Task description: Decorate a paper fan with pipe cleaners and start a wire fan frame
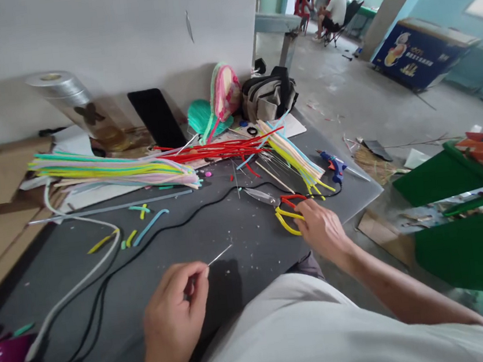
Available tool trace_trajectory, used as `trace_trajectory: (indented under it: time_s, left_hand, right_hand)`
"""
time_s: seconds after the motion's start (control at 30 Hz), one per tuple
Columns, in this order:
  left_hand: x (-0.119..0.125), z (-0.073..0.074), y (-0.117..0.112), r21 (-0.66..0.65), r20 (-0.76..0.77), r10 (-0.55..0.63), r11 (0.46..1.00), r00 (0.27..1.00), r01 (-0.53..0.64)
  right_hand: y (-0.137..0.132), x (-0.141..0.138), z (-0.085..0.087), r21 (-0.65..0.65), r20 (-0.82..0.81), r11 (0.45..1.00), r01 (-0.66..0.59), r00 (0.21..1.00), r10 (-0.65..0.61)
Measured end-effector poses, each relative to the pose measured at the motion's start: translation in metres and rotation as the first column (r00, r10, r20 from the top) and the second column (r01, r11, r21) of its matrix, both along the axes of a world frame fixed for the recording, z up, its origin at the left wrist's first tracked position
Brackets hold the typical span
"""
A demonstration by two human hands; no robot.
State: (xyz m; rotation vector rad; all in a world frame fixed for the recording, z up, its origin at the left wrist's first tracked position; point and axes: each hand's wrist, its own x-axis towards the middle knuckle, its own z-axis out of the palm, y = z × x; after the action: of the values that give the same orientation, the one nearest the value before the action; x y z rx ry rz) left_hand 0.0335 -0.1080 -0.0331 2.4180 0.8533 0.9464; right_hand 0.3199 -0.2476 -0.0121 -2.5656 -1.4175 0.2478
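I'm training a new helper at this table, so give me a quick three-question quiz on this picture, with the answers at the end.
1. Multiple choice: which thing does the right hand hold?
A) the blue glue gun
B) the scissors
C) the bottle

2. True or false: the left hand holds nothing.

3. Short answer: what colour are the stems lying between the two multicoloured bundles?

Key:
1. B; the fingers are at the handles.
2. False; a thin stick is pinched between thumb and finger.
3. Red.
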Motion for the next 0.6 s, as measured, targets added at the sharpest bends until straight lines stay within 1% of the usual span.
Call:
trace_trajectory:
  time_s: [0.03,0.07,0.1,0.17,0.23,0.33,0.5,0.6]
  left_hand:
    - [-0.001,0.000,0.002,-0.008,0.000,-0.011,1.000,1.000,0.011]
    - [-0.003,0.000,0.004,-0.017,0.001,-0.020,1.000,1.000,0.020]
    - [-0.005,-0.001,0.006,-0.028,0.000,-0.031,0.999,1.000,0.031]
    - [-0.008,-0.003,0.008,-0.046,0.005,-0.050,0.998,0.999,0.050]
    - [-0.012,-0.004,0.008,-0.061,0.012,-0.053,0.997,0.999,0.053]
    - [-0.013,-0.005,0.007,-0.093,0.010,-0.042,0.995,0.999,0.042]
    - [-0.001,-0.006,-0.004,-0.124,0.017,-0.017,0.992,1.000,0.019]
    - [0.006,-0.008,-0.014,-0.111,0.031,0.007,0.994,0.999,-0.003]
  right_hand:
    - [-0.003,0.003,0.001,-0.115,0.062,0.992,0.049,0.997,-0.042]
    - [-0.004,0.004,0.001,-0.202,0.104,0.976,0.084,0.992,-0.064]
    - [-0.003,0.003,0.000,-0.258,0.133,0.960,0.107,0.988,-0.074]
    - [-0.001,0.000,-0.001,-0.300,0.173,0.945,0.128,0.982,-0.078]
    - [-0.001,-0.003,-0.002,-0.305,0.196,0.944,0.125,0.978,-0.066]
    - [-0.009,-0.003,-0.004,-0.299,0.210,0.948,0.109,0.977,-0.046]
    - [-0.025,0.001,-0.011,-0.244,0.200,0.967,0.079,0.979,-0.030]
    - [-0.031,0.002,-0.008,-0.235,0.153,0.970,0.064,0.988,-0.028]
